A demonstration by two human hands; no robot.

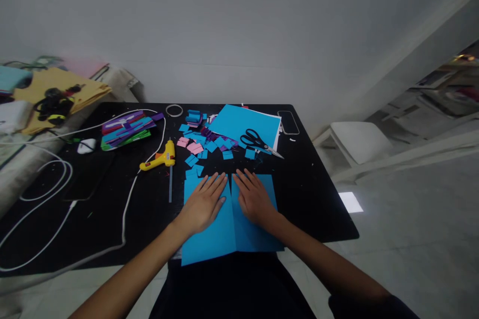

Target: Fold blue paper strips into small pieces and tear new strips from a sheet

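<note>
A blue paper sheet (213,244) lies at the table's front edge, with a line down its middle and a short split at its top. My left hand (203,204) rests flat on its left half, fingers stretched out. On the right half lies my right hand (256,197), also flat with its fingers extended. Neither hand grips anything. Small blue paper pieces (191,160) are just beyond the sheet, beside pink pieces (194,148). Black-handled scissors (258,142) lie on another blue sheet (235,122) farther back.
A yellow glue gun (160,158) lies left of the sheet, its cord running to the front. Colored paper strips (129,129), a white case (87,146) and white cables are farther left. A phone (288,122) lies at back right, near a white stool (361,142).
</note>
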